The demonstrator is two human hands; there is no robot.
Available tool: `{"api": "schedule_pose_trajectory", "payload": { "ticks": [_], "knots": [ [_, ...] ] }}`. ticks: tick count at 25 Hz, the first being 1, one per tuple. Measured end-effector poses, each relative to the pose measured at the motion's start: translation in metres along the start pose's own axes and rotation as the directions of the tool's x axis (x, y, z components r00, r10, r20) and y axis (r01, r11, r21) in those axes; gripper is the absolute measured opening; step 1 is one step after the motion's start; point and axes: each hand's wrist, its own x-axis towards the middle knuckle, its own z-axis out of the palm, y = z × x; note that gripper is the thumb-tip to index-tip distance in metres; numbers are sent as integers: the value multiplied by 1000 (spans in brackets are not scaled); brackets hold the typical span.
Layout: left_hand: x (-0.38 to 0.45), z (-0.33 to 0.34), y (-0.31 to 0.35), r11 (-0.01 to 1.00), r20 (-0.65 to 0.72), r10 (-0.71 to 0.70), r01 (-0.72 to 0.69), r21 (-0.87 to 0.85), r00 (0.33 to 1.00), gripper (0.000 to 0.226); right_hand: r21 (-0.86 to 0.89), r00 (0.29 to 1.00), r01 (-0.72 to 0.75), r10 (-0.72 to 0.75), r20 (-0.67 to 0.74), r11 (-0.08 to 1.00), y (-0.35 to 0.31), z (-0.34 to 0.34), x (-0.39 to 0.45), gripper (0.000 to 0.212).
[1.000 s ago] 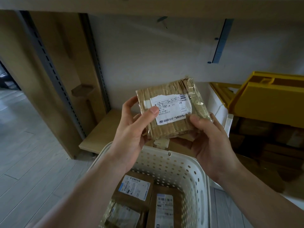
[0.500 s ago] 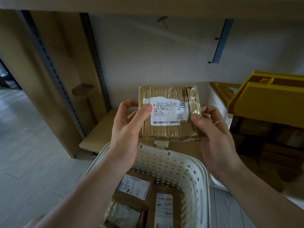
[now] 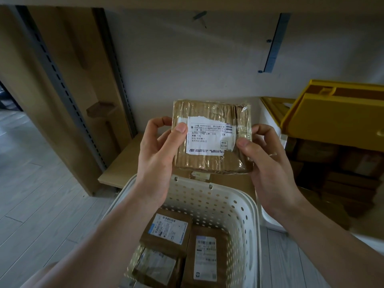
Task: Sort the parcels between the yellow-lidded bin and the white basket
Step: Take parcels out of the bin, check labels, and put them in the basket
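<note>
A brown cardboard parcel (image 3: 209, 113) wrapped in clear tape, with a white label facing me, is held up in front of the wall above the white basket (image 3: 209, 201). My left hand (image 3: 158, 154) grips its left edge, thumb on the label. My right hand (image 3: 264, 161) grips its right edge, thumb on the front. The perforated white basket below holds three labelled parcels (image 3: 168, 227). The yellow-lidded bin (image 3: 324, 121) stands at the right with its lid raised; dim brown parcels (image 3: 340, 163) lie inside it.
A low wooden shelf board (image 3: 124, 159) sits behind the basket against the white wall. A wooden upright with slotted metal rails (image 3: 62, 84) stands to the left. Pale plank floor (image 3: 41, 194) lies at the left.
The parcel has turned from tilted to level with the label squarely facing me, and lowered slightly. Both hands kept their grip on its edges.
</note>
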Motion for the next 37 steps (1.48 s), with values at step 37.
{"api": "schedule_pose_trajectory", "payload": {
  "ticks": [37],
  "knots": [
    [-9,-110,-26,562,-50,-601,467,682,798,48,-228,832,-532,554,38,815,89,39,-31,32]
  ]
}}
